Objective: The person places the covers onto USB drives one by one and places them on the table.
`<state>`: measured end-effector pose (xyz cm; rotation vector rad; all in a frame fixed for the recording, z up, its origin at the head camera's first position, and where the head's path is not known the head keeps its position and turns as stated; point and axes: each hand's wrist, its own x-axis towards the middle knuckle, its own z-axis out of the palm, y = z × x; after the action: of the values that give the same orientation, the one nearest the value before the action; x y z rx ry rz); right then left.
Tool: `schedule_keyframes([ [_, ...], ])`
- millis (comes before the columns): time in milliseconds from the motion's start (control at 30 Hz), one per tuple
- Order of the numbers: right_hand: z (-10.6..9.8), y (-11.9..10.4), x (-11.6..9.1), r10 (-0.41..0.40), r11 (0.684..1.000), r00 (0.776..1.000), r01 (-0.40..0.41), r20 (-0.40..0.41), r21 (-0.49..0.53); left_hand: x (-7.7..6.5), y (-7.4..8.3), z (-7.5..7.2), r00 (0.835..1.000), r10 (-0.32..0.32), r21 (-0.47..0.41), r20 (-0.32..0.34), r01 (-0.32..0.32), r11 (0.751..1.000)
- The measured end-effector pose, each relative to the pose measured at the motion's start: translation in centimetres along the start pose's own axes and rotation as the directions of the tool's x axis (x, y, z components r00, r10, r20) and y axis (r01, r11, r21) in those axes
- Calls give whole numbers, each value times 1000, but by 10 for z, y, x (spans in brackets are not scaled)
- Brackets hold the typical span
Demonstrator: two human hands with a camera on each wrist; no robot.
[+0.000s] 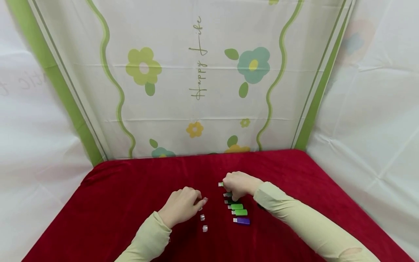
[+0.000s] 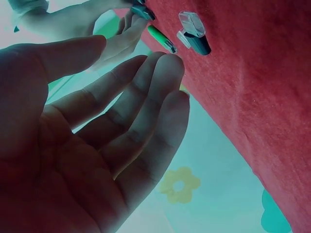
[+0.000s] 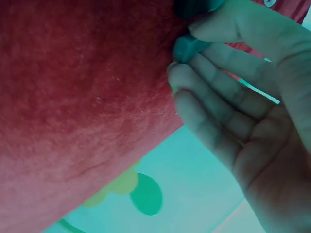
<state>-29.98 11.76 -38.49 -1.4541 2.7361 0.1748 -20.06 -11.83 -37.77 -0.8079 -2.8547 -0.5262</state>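
My right hand (image 1: 240,185) pinches a dark, teal-looking USB stick (image 3: 187,48) between thumb and fingers, low over the cloth. A column of USB sticks lies by it: one with a green edge (image 1: 220,184) at the top, then dark ones, a bright green stick (image 1: 235,206), another green stick (image 1: 239,212) and a purple stick (image 1: 242,221). My left hand (image 1: 181,205) hovers left of them, fingers loosely bent and thumb apart, with nothing between them in the left wrist view. Beneath and beside it are small clear caps (image 1: 205,228), one partly hidden by the hand.
A red velvety cloth (image 1: 131,200) covers the table. A white curtain (image 1: 176,43) printed with flowers and lettering hangs behind, and white cloth walls (image 1: 370,145) stand on both sides.
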Motion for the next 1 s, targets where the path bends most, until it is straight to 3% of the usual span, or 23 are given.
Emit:
schedule_keyframes([
  [100,-4,2,-5,47,991,998,-42,-40,129,0,0,0,1000,-4,5,0,4,1000],
  [200,-7,5,-11,94,960,992,-66,-88,272,0,0,0,1000,-7,-4,5,7,1000],
  [400,-13,2,-25,101,900,972,0,-210,436,1,-3,2,1000,-6,8,12,6,1000],
  [600,-19,-5,-42,117,882,939,52,-323,469,4,-8,4,1000,-16,-3,4,16,1000],
  [733,-20,-7,-49,138,879,927,47,-348,474,7,-10,7,1000,-15,14,-18,15,1000],
  [867,-16,-7,-50,146,879,928,38,-343,476,13,-14,11,999,32,67,-33,-30,997],
  [1000,-14,-8,-50,153,878,925,33,-346,478,24,-22,15,996,88,93,8,-89,992],
])
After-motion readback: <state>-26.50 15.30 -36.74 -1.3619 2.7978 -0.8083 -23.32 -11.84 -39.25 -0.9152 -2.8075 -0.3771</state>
